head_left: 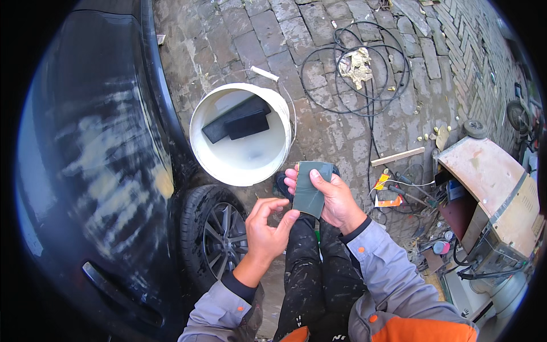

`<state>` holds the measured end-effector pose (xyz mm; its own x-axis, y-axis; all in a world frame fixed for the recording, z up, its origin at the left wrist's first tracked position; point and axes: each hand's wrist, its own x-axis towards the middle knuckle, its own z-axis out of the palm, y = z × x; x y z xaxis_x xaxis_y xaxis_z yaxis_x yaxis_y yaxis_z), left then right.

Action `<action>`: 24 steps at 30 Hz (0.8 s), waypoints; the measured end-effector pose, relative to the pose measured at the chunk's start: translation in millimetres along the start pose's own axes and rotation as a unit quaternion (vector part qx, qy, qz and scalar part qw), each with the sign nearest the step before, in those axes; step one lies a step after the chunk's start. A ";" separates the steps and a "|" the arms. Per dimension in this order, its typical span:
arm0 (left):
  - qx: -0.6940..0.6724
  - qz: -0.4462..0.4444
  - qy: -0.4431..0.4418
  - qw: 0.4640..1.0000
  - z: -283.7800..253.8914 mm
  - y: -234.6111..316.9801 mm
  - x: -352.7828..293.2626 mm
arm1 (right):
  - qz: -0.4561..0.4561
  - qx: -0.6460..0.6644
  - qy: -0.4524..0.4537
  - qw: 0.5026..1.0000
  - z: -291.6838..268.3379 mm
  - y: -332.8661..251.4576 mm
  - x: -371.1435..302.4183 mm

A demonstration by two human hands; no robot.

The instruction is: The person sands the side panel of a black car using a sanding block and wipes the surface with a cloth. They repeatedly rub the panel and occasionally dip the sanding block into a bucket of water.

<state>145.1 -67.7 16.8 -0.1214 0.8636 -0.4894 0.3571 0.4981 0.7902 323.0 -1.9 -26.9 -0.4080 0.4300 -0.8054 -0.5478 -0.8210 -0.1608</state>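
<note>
A grey-green sheet of sandpaper (309, 198) is in my right hand (340, 206), thumb flat on its face and fingers behind it, their tips showing past its left edge. My left hand (268, 231) is beside the sheet's lower left corner, its thumb tip at that corner and its fingers apart from the thumb. Beyond my hands stands a white bucket (195, 139) of cloudy water with two dark blocks (249, 124) in it. At the left is a dark car body panel (57, 188) with pale, scuffed patches of filler.
A car wheel (213, 233) stands close to my left forearm. A black cable (370, 114) lies coiled on the brick paving (250, 34). A wood strip (397, 157), scattered tools and a worn box-shaped machine (484, 176) are at the right.
</note>
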 end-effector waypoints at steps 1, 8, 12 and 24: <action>-0.077 -0.157 -0.024 0.984 0.8 -3.7 3.6 | -0.004 -0.005 -0.034 0.999 -0.8 -0.1 1.3; -0.204 -0.283 -0.135 0.928 11.2 -19.0 15.9 | -0.011 -0.074 0.013 0.997 1.0 4.2 6.2; -0.239 -0.265 -0.096 0.929 18.3 -16.7 10.9 | -0.011 -0.046 0.009 0.999 4.1 -1.4 6.0; -0.237 -0.250 -0.103 0.933 9.7 -24.0 5.9 | -0.015 -0.218 0.043 0.975 -19.5 -18.7 -4.4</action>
<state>144.8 -75.3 -8.5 0.0358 0.5049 -0.8624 -0.1528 0.8556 0.4946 349.2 4.3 -31.5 -0.3235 0.4393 -0.8381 -0.1895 -0.8979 -0.3974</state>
